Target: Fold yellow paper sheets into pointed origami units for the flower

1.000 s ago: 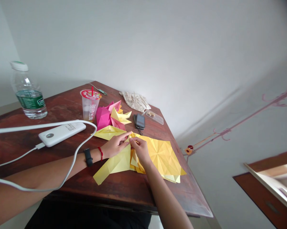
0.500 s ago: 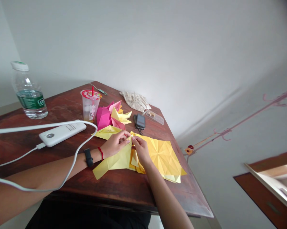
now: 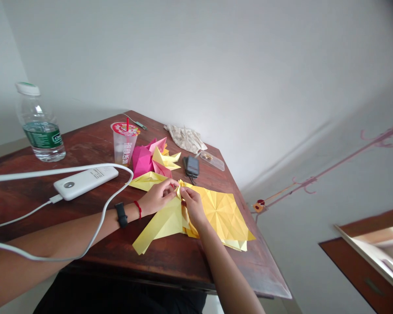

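Note:
Between both hands is a sheet of pale yellow origami paper (image 3: 165,222), folded along several creases, its lower end fanning toward the table's front edge. My left hand (image 3: 157,198) pinches it near the top corner. My right hand (image 3: 193,203) grips the same corner from the other side, thumb and fingers together. Under and beside my right hand lies a stack of creased golden-yellow paper sheets (image 3: 222,211). Behind my left hand is another pale yellow folded paper piece (image 3: 148,181). Fingertips partly cover the held corner.
Beyond the hands stand pink, magenta and yellow folded paper shapes (image 3: 144,159), a plastic cup (image 3: 122,150) with a red straw, and a black device (image 3: 192,166). A white power bank (image 3: 87,181) with a looping cable (image 3: 106,207) and a water bottle (image 3: 46,137) are at left.
The lower part of the held yellow paper has swung slightly right and toward the front edge, its end narrower now. Both hands keep their pinch at the corner.

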{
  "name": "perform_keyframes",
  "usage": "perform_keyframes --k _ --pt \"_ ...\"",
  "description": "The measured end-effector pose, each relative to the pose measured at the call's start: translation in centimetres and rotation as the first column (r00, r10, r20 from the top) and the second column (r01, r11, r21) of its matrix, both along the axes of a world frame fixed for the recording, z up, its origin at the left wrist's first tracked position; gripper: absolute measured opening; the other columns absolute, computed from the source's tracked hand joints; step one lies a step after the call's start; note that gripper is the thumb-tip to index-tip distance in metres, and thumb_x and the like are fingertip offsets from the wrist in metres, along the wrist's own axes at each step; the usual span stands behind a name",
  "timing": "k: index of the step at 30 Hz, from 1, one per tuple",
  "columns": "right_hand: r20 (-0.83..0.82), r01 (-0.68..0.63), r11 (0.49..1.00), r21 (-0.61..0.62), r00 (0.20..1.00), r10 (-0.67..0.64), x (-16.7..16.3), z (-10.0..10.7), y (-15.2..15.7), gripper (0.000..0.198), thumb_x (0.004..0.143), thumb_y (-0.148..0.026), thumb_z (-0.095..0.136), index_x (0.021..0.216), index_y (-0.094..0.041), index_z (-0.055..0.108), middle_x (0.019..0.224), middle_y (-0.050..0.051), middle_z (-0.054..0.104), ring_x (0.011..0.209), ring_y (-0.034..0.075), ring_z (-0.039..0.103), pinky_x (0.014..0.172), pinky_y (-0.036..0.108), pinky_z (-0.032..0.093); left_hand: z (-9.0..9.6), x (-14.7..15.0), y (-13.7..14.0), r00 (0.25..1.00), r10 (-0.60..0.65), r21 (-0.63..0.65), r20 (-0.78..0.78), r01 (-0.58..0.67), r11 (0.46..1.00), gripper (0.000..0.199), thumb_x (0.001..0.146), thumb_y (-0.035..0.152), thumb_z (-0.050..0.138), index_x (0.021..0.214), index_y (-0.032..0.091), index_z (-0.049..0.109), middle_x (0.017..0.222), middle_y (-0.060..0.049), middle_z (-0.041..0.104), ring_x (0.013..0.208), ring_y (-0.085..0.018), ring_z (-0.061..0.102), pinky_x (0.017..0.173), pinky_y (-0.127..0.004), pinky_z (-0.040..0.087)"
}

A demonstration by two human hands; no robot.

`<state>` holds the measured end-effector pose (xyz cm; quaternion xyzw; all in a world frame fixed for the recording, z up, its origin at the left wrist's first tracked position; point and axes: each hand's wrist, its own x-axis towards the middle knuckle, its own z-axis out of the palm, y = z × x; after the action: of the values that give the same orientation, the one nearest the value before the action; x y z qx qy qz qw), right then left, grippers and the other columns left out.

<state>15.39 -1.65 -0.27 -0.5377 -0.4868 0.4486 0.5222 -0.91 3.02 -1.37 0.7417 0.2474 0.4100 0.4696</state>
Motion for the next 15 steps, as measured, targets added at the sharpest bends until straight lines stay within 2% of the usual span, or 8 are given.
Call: perform_keyframes --k 6,11,15 --pt "-0.062 -0.045 0.999 0.013 0.997 0.045 0.06 0.03 -0.11 0.048 0.083 -0.064 0.061 0.079 -0.016 0.068 0.073 0.003 0.061 0.064 0.015 0.055 0.059 0.026 0.045 0.25 0.07 -0.01 0.998 0.065 0.019 -0.015 -0.065 0.998 0.029 0.091 0.036 0.058 0.112 0.016 0.061 0.072 0.001 0.06 0.063 -0.014 0.056 0.06 -0.024 0.046" --pt "0.08 -0.114 0.988 0.109 0.991 0.105 0.07 0.28 -0.24 0.037 0.082 -0.055 0.069 0.087 -0.018 0.071 0.075 0.001 0.061 0.069 0.014 0.054 0.061 0.024 0.044 0.31 -0.02 0.08 0.996 0.087 0.025 -0.008 -0.087 0.996 0.038 0.092 0.038 0.059 0.122 0.015 0.062 0.072 0.001 0.061 0.061 -0.013 0.054 0.056 -0.023 0.044" --pt "0.103 -0.073 0.99 0.125 0.993 0.06 0.15 -0.05 -0.06 0.037 0.083 -0.055 0.066 0.076 -0.018 0.067 0.069 -0.001 0.055 0.064 0.014 0.051 0.06 0.025 0.045 0.07 0.02 0.19 0.995 0.104 0.016 0.012 -0.104 0.994 0.035 0.091 0.036 0.059 0.119 0.016 0.063 0.077 -0.002 0.066 0.064 -0.015 0.059 0.059 -0.024 0.047"
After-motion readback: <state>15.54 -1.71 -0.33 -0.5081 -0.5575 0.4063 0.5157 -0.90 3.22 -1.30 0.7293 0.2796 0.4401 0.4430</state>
